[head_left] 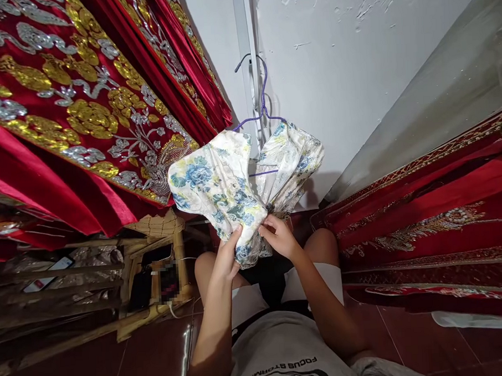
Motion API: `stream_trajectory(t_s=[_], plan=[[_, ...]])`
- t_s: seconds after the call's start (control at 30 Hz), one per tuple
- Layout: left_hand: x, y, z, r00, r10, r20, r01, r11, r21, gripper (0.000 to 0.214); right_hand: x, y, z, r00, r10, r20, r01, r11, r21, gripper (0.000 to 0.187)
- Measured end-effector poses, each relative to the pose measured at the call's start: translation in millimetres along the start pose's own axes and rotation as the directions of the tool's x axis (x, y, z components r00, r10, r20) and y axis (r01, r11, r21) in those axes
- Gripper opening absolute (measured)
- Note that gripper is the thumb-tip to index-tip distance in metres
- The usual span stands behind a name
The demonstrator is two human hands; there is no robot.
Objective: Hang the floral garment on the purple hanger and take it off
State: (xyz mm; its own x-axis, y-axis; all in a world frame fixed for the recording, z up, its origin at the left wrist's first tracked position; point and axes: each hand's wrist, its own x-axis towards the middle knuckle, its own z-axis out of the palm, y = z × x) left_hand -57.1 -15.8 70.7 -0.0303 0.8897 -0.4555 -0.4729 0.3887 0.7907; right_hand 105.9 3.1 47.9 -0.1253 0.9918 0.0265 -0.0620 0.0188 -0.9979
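Observation:
A white blouse (230,183) with blue and yellow flowers hangs on a purple wire hanger (263,93) in the middle of the head view. Its neck gapes open at the top, while the front edges come together low down. My left hand (228,253) grips the blouse's lower left part, thumb on top of the cloth. At the front edge, my right hand (280,237) pinches the fabric with bent fingers. Whether a small fastener sits between those fingertips, I cannot make out. Folds of cloth hide some of my left fingers.
Red cloth with gold and silver sequins (94,117) drapes at the left, and more red embroidered cloth (435,213) lies at the right. A wooden bench (148,314) holds a phone (47,273) and dark items. Behind the hanger rises a white wall (332,51).

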Motion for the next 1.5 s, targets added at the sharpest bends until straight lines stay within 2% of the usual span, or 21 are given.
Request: stream_trajectory(t_s=[0.13, 0.2, 0.23, 0.27, 0.33, 0.37, 0.4, 0.43, 0.47, 0.57, 0.7, 0.8, 0.9, 0.93, 1.0, 1.07, 1.13, 1.23, 1.33, 1.43, 1.5], plan=[[5.0, -2.0, -0.2, 1.000, 0.005, 0.015, -0.006, 0.998, 0.066, 0.054, -0.5, -1.0, 0.4, 0.998, 0.048, -0.039, -0.045, 0.996, 0.076, 0.016], [10.1, -6.1, 0.5, 0.992, 0.119, -0.044, -0.114, 0.989, 0.093, 0.053, -0.5, -2.3, -4.2, 0.994, 0.088, -0.060, -0.080, 0.990, 0.116, 0.021], [12.9, -9.8, 1.0, 0.972, 0.217, -0.092, -0.207, 0.972, 0.112, 0.055, -0.5, -3.0, -7.5, 0.992, 0.110, -0.069, -0.100, 0.985, 0.138, 0.023], [15.5, -14.6, 1.6, 0.927, 0.340, -0.159, -0.318, 0.936, 0.149, 0.057, -0.7, -3.9, -11.0, 0.988, 0.132, -0.079, -0.118, 0.980, 0.160, 0.024], [19.7, -27.1, 3.4, 0.770, 0.580, -0.268, -0.501, 0.808, 0.309, 0.060, -1.4, -6.0, -16.8, 0.979, 0.173, -0.103, -0.151, 0.969, 0.194, 0.024], [21.3, -34.2, 4.9, 0.692, 0.669, -0.270, -0.549, 0.731, 0.405, 0.058, -1.9, -7.3, -18.5, 0.976, 0.190, -0.109, -0.165, 0.965, 0.204, 0.024], [22.8, -41.1, 7.0, 0.652, 0.726, -0.219, -0.573, 0.661, 0.484, 0.053, -2.4, -8.7, -19.2, 0.973, 0.206, -0.107, -0.181, 0.961, 0.209, 0.023], [24.3, -47.6, 9.8, 0.654, 0.746, -0.127, -0.590, 0.607, 0.533, 0.046, -3.1, -10.0, -18.9, 0.971, 0.221, -0.097, -0.197, 0.958, 0.209, 0.023], [26.1, -53.2, 13.4, 0.684, 0.730, -0.008, -0.607, 0.575, 0.549, 0.036, -3.9, -11.2, -17.7, 0.969, 0.232, -0.080, -0.212, 0.956, 0.203, 0.023], [34.1, -62.7, 26.2, 0.762, 0.570, 0.306, -0.639, 0.586, 0.498, 0.018, -6.2, -13.2, -12.8, 0.969, 0.247, -0.016, -0.242, 0.958, 0.152, 0.025], [45.5, -61.8, 36.3, 0.752, 0.438, 0.493, -0.651, 0.608, 0.454, 0.025, 2.2, -23.8, -18.3, 0.971, 0.235, -0.035, -0.231, 0.969, 0.088, 0.027], [48.4, -61.7, 33.1, 0.741, 0.416, 0.527, -0.663, 0.582, 0.471, 0.025, 28.2, -59.9, -36.2, 0.974, 0.125, -0.188, -0.107, 0.989, 0.101, 0.025], [46.6, -66.3, 25.1, 0.775, 0.433, 0.461, -0.630, 0.588, 0.507, 0.027, 58.1, -116.7, -54.6, 0.936, -0.063, -0.347, 0.095, 0.993, 0.076, 0.025], [45.4, -68.2, 22.6, 0.785, 0.445, 0.431, -0.619, 0.598, 0.510, 0.028, 64.2, -133.5, -58.0, 0.937, -0.113, -0.331, 0.132, 0.990, 0.037, 0.025], [42.9, -71.6, 19.0, 0.796, 0.469, 0.382, -0.605, 0.615, 0.506, 0.029, 66.7, -151.9, -58.7, 0.961, -0.183, -0.205, 0.173, 0.983, -0.066, 0.027], [40.4, -74.1, 17.5, 0.796, 0.497, 0.344, -0.604, 0.628, 0.490, 0.027, 56.9, -142.5, -51.5, 0.988, -0.151, -0.018, 0.145, 0.972, -0.184, 0.032], [37.8, -75.7, 17.6, 0.789, 0.527, 0.316, -0.613, 0.639, 0.465, 0.024, 39.5, -107.1, -39.9, 0.995, -0.036, 0.096, 0.063, 0.953, -0.297, 0.038], [34.4, -76.7, 19.2, 0.767, 0.563, 0.308, -0.640, 0.633, 0.437, 0.023, 11.8, -35.9, -22.9, 0.998, 0.039, -0.039, -0.051, 0.927, -0.372, 0.050], [32.5, -75.5, 22.0, 0.743, 0.567, 0.356, -0.669, 0.604, 0.434, 0.021, -5.9, 11.8, -13.5, 0.978, 0.058, -0.199, -0.105, 0.965, -0.238, 0.049], [33.0, -73.6, 25.6, 0.734, 0.568, 0.374, -0.678, 0.580, 0.451, 0.022, -10.0, 22.0, -15.4, 0.972, 0.035, -0.230, -0.071, 0.986, -0.153, 0.048], [34.2, -73.1, 27.0, 0.740, 0.562, 0.370, -0.671, 0.577, 0.466, 0.022, -9.1, 17.4, -20.6, 0.982, 0.042, -0.183, -0.065, 0.990, -0.123, 0.050]])
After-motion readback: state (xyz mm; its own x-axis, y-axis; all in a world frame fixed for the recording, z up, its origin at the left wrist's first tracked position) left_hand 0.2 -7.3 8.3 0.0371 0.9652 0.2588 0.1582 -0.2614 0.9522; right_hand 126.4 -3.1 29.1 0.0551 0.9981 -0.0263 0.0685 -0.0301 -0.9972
